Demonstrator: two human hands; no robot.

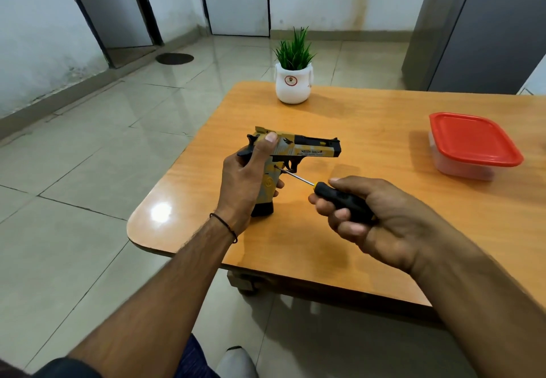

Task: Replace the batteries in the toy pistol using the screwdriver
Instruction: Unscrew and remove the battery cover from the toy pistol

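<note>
At frame centre, the left hand (242, 182) grips the yellow-and-black plastic toy pistol (295, 156) upright above the orange wooden table (369, 230). The right hand (363, 215) clamps the black-handled metal screwdriver (331, 193); its tip apparently meets the grip's screw hole.

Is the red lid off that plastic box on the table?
No, the red lid sits closed on the plastic box, which stands on the table.

toy pistol (307, 148) – yellow-black, upright | screwdriver (339, 197) – tip at its grip
</note>
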